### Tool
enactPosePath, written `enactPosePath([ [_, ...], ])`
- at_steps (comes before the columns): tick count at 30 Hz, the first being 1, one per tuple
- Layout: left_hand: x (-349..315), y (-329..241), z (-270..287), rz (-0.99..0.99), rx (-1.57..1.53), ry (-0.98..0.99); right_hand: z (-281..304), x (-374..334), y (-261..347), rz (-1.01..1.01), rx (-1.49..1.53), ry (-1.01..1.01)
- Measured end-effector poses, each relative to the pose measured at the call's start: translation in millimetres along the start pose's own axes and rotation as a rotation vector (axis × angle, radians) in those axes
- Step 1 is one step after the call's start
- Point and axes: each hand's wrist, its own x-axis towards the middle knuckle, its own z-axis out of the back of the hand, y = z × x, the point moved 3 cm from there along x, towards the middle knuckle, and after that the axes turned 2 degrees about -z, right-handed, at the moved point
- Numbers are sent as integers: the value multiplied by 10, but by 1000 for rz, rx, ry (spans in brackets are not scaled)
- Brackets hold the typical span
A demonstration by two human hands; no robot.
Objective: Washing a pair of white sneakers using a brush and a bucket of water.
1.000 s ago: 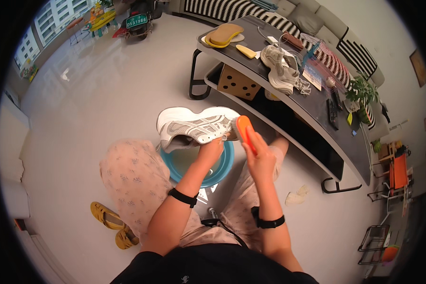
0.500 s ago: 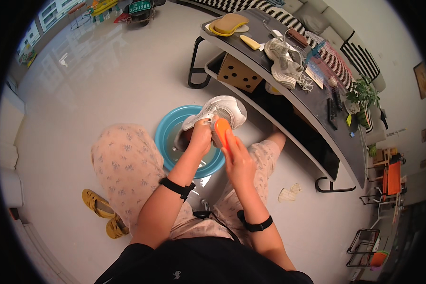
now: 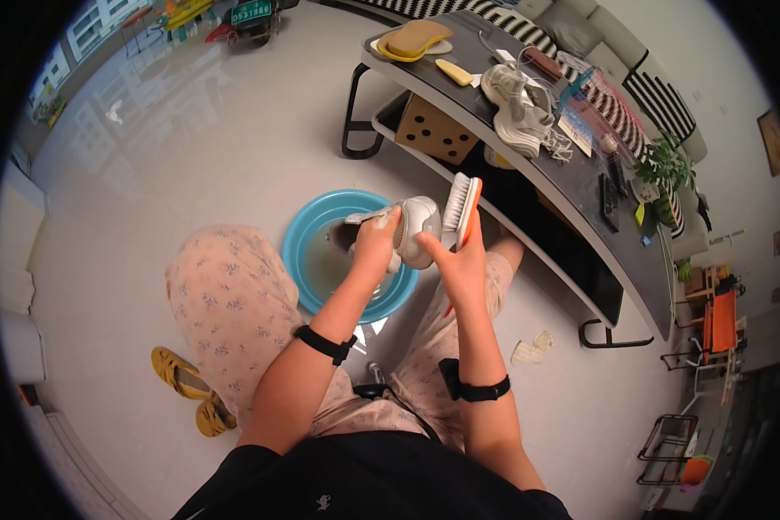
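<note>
Over the right part of a blue basin (image 3: pixel 296 230) of cloudy water, a white and grey sneaker (image 3: pixel 419 218) is held with its toe pointing right. My left hand (image 3: pixel 375 247) is closed around the shoe's middle. In my right hand (image 3: pixel 461 269) is an orange scrub brush (image 3: pixel 470 211), standing upright with its white bristles facing left toward the shoe, a little apart from it. The thumb of that hand touches the sneaker near its toe. My left fingers are partly hidden behind the shoe.
A dark low table (image 3: pixel 572 173) stands at the right, with another sneaker (image 3: pixel 520 108), insoles (image 3: pixel 416 39), a yellow bar (image 3: pixel 454 72) and remote controls (image 3: pixel 609 201) on it. Yellow sandals (image 3: pixel 182 377) lie on the floor at left. A pale crumpled piece (image 3: pixel 531 348) lies at right.
The sneaker has turned and come lower, its toe now to the right. My right hand has moved right, lifting the brush off the shoe and turning its bristles into view.
</note>
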Motion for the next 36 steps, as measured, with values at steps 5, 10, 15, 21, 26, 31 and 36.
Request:
enactPosePath([
  [5, -125, -115, -78, 33, -121, 176, 117, -72, -166, -72, 47, -136],
  [10, -238, -159, -187, 1, 70, 433, 366, -194, -255, -445, 175, -78],
  [15, -214, -39, -194, 70, 154, 412, 423, -311, -317, -507, 276, -116],
  [21, -323, -144, -287, -39, -14, 413, 514, -357, -331, -508, 266, -73],
  [26, -402, -288, -337, -85, 145, 377, 499, -434, -334, -501, 300, -41],
  [31, -329, -186, -269, 10, 94, 430, 557, -394, -361, -513, 300, -43],
  [36, -365, -190, -320, -39, 17, 407, 603, -386, -415, -522, 332, -29],
])
